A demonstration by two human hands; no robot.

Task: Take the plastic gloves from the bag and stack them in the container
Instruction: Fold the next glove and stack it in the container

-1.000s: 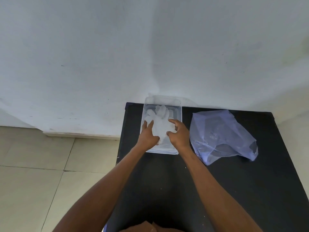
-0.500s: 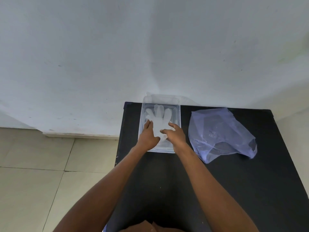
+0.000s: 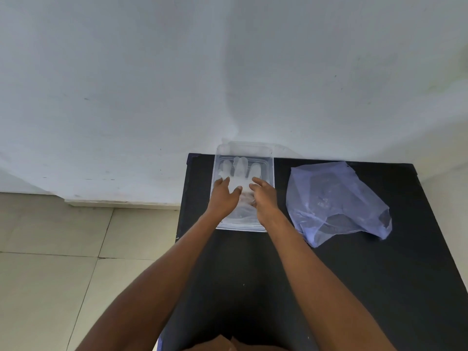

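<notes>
A clear rectangular plastic container (image 3: pixel 270 158) stands at the far left of a black table, against the wall. A translucent white plastic glove (image 3: pixel 240 171) lies flat inside it, fingers pointing to the wall. My left hand (image 3: pixel 224 196) rests palm-down on the glove's left part, fingers spread. My right hand (image 3: pixel 263 196) lies on its right part, fingers loosely apart. Neither hand grips anything. To the right of the container lies a crumpled pale-blue plastic bag (image 3: pixel 331 198), its mouth facing the near right.
The black table (image 3: pixel 354 274) fills the lower right and its left edge drops to a tiled floor (image 3: pixel 63 262). A white wall (image 3: pixel 228 72) rises directly behind the container and bag.
The glove was bunched between both hands above the container one second ago. Now it lies spread flat inside, with both hands open and pressed on it.
</notes>
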